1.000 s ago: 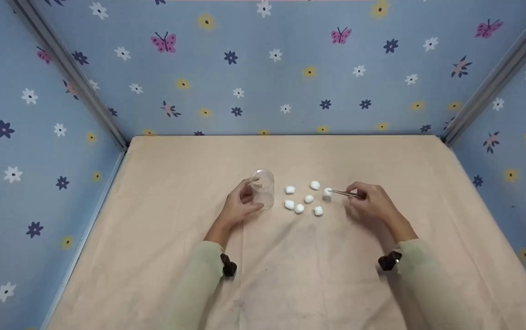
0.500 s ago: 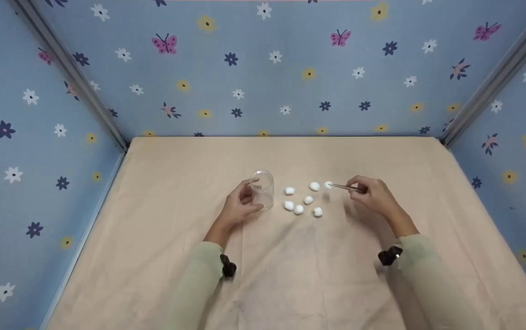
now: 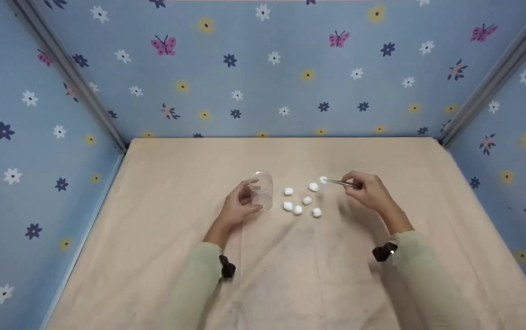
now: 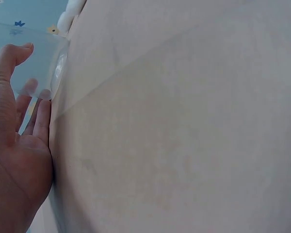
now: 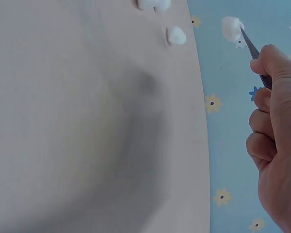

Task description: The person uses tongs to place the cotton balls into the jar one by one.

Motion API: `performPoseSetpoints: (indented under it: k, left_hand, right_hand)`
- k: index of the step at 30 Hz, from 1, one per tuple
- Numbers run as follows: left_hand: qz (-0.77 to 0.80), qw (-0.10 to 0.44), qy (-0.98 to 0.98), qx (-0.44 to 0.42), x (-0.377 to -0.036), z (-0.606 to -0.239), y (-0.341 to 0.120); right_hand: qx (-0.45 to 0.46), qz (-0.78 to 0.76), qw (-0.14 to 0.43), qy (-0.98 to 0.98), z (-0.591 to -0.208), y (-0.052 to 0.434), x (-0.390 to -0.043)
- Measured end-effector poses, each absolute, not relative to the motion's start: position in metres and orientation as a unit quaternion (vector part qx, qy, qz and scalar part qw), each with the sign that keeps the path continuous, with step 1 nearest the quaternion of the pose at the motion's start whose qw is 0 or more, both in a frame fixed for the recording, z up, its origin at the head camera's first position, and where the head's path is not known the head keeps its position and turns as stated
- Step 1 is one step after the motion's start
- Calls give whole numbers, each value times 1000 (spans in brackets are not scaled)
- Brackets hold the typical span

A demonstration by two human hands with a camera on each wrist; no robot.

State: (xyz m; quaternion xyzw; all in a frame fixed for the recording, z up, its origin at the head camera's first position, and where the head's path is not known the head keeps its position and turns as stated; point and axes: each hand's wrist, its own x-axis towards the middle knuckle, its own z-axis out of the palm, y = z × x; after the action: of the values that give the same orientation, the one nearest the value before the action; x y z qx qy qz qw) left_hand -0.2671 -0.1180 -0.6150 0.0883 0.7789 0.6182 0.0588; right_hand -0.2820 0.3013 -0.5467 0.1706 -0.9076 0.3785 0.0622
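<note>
My left hand [image 3: 236, 205] holds a clear plastic cup [image 3: 263, 195] that stands upright on the table, thumb and fingers around its side. In the left wrist view the thumb lies across the near wall of the cup [image 4: 41, 63]. My right hand [image 3: 372, 191] pinches metal tweezers [image 3: 341, 183] pointing left. Their tips grip a white cotton ball [image 5: 231, 29], raised above the table in the right wrist view. Several more cotton balls lie loosely between the hands, among them one near the cup [image 3: 289, 191] and one nearer the person [image 3: 317, 212].
A beige cloth [image 3: 281, 284] with creases covers the table. Blue flowered panels [image 3: 263, 78] enclose the back and both sides, with grey metal posts [image 3: 79, 78] at the corners. Each wrist carries a dark camera [image 3: 384, 252] at the sleeve.
My right hand has lifted the cotton ball off the table with the tweezers and moved it away from the person and slightly left. The left hand and cup have stayed put.
</note>
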Motion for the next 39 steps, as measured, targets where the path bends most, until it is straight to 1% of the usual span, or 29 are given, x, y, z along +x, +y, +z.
performPoseSetpoints:
  k: [5, 18, 34, 39]
  left_hand:
    - [623, 58, 775, 91, -267, -616, -119]
    - [627, 51, 771, 101, -268, -618, -119]
    - [621, 63, 777, 87, -268, -616, -120]
    - [621, 59, 776, 88, -269, -617, -119]
  right_hand:
    - [180, 382, 70, -904, -544, 295, -284]
    - [204, 376, 70, -901, -534, 278, -289]
    - [230, 366, 76, -898, -523, 256, -295]
    - [233, 362, 74, -900, -520, 251, -296]
